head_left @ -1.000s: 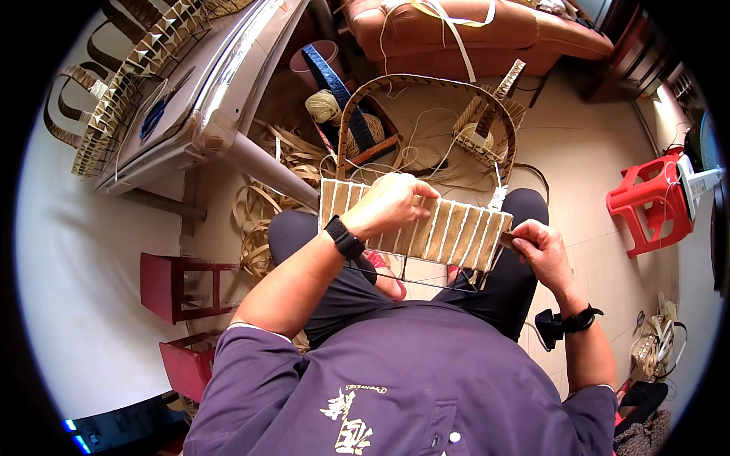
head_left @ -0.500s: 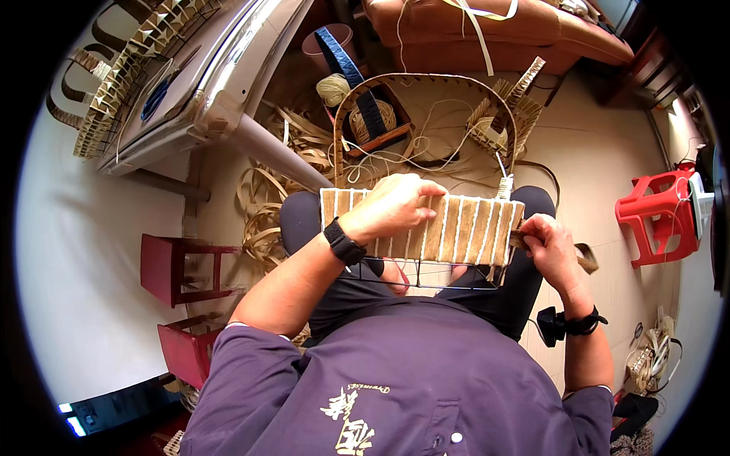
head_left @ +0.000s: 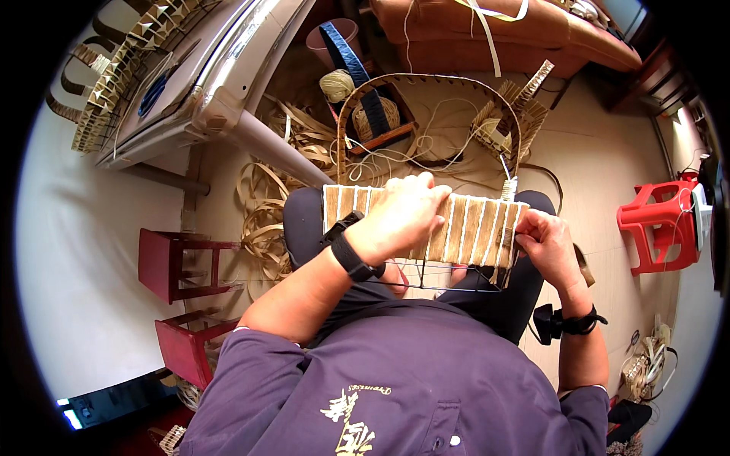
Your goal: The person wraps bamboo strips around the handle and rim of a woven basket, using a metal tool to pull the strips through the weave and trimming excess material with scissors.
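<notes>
A basket (head_left: 465,228) rests across my knees, its side woven in flat brown strips with white cord between them. Bare dark wire (head_left: 456,289) of its frame shows along the near edge, and a tall arched handle (head_left: 430,77) rises on the far side. My left hand (head_left: 408,216) lies over the woven side, its fingers bent over the far edge and gripping it. At the basket's right end my right hand (head_left: 546,237) is closed in a pinch on a brown strip (head_left: 584,266), whose loose end hangs behind the wrist. White cord (head_left: 509,186) wraps the handle's right foot.
Beyond the basket sit a wooden box (head_left: 403,135) with balls of cord and a small woven piece (head_left: 506,125). Loose strips (head_left: 266,201) are heaped by a table leg (head_left: 285,152). Red stools (head_left: 179,266) stand left, a red plastic stool (head_left: 654,228) right.
My left hand has turned and its fingers have closed further over the basket's far edge. My right hand has moved slightly in toward the basket's end, and less of the strip shows.
</notes>
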A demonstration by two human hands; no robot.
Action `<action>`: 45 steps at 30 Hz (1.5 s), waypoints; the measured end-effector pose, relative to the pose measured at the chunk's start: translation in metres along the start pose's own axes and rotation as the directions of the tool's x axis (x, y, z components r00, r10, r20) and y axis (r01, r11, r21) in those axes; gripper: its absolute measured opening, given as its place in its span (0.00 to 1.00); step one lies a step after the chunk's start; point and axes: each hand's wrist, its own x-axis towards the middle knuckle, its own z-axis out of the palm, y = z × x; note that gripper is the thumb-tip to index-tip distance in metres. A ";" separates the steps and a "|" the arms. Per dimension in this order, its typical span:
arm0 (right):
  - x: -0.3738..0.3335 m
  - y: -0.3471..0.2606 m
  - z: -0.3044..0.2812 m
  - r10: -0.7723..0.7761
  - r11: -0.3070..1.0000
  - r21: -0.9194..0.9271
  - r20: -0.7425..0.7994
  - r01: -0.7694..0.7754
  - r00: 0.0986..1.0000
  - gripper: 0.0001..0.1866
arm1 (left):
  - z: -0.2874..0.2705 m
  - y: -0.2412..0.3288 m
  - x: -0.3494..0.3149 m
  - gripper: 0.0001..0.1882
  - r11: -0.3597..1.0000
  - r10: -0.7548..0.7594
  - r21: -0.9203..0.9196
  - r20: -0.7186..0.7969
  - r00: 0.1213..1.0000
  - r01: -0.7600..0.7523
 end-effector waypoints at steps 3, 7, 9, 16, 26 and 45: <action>0.004 0.003 0.001 -0.198 0.974 -0.127 -0.083 0.187 0.977 0.10 | 0.005 0.019 -0.004 0.33 0.975 -0.001 0.222 -0.071 0.997 0.016; 0.007 0.000 0.002 -0.315 0.941 -0.161 -0.081 0.299 0.946 0.13 | 0.019 0.036 -0.006 0.38 0.950 0.072 0.309 -0.095 0.993 -0.039; 0.009 -0.002 0.004 -0.358 0.920 -0.208 -0.098 0.333 0.928 0.14 | 0.026 0.039 -0.007 0.39 0.931 0.109 0.359 -0.097 0.989 -0.067; 0.006 0.001 0.000 -0.391 0.774 -0.603 -0.215 0.193 0.895 0.15 | 0.030 0.033 -0.002 0.36 0.933 0.164 0.335 -0.081 0.983 -0.128; -0.011 0.016 -0.008 -0.194 0.893 -0.444 -0.239 0.071 0.951 0.14 | 0.033 0.037 0.001 0.33 0.944 0.139 0.311 -0.074 0.987 -0.110; 0.019 -0.003 -0.014 -0.386 0.723 -0.629 -0.025 0.286 0.922 0.13 | 0.033 0.035 0.000 0.34 0.936 0.121 0.339 -0.063 0.991 -0.093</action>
